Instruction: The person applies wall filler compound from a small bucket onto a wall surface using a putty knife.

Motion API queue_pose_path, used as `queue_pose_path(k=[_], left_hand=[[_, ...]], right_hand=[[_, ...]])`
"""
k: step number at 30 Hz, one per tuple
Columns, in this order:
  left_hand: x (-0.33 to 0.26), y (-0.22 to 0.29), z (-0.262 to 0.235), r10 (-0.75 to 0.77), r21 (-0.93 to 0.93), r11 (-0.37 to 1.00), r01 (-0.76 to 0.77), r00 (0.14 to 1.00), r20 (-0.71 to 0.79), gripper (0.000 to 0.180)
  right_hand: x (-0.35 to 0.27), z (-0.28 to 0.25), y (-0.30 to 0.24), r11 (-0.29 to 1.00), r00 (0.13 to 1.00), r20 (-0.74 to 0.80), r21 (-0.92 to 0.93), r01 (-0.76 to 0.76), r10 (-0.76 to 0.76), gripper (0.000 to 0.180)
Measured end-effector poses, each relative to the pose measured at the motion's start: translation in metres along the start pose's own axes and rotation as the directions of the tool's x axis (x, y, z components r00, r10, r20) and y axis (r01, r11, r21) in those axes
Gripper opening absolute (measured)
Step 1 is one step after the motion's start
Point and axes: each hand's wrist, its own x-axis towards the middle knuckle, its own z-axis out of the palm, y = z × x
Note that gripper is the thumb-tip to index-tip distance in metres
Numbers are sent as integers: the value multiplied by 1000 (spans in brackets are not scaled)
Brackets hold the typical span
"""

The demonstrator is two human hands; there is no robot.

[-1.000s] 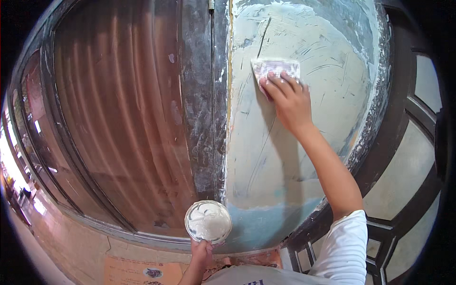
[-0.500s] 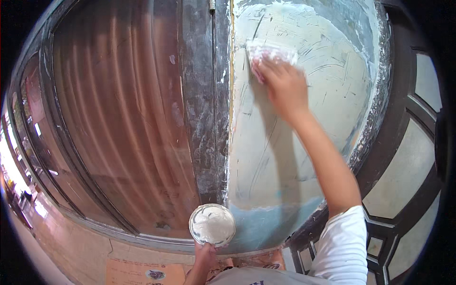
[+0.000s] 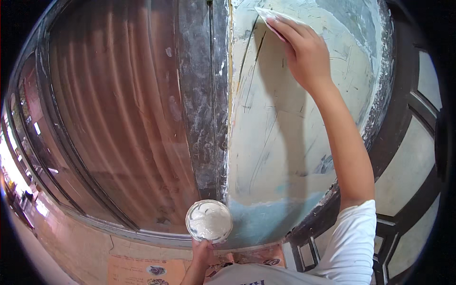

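Observation:
Low in the middle, my left hand (image 3: 203,251) grips the rim of a round tub (image 3: 188,223) with white putty (image 3: 209,219) in it. Up at the top of the wall panel, my right hand (image 3: 308,53) is closed around a flat, thin putty spreader (image 3: 264,15) with white on its surface. The spreader is tilted, and my fingers cover much of it. Cream putty with dark scratches and streaks coats most of the wall (image 3: 266,171); a bluish band (image 3: 266,223) shows along the bottom.
Left of the wall stands a dark, worn frame post (image 3: 202,104), then a glass pane with brown curtains (image 3: 114,109) behind it. A dark panelled door (image 3: 403,156) is on the right. Orange printed sheets (image 3: 142,270) lie on the tiled floor (image 3: 90,244).
My right hand has moved up and slightly right with the spreader, which now shows more edge-on. The tub in my left hand has shifted slightly left and up.

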Motion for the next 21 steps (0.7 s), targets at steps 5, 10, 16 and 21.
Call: queue_pose_path(k=[5,10,16,21], left_hand=[[-17,27,37,-3,23,1000,2,998,58,71],[-15,29,18,-4,10,1000,3,995,102,73],[-17,54,39,-1,-10,1000,2,994,108,76],[-18,79,68,-24,-166,985,53,985,172,76]], right_hand=[[-50,21,-67,998,973,228,-57,-10,23,34],[-163,-32,-154,962,864,498,265,-69,-75,34],[-214,-74,-178,-238,330,820,477,-846,467,35],[-240,-74,-178,-586,189,903,398,-706,386,41]])
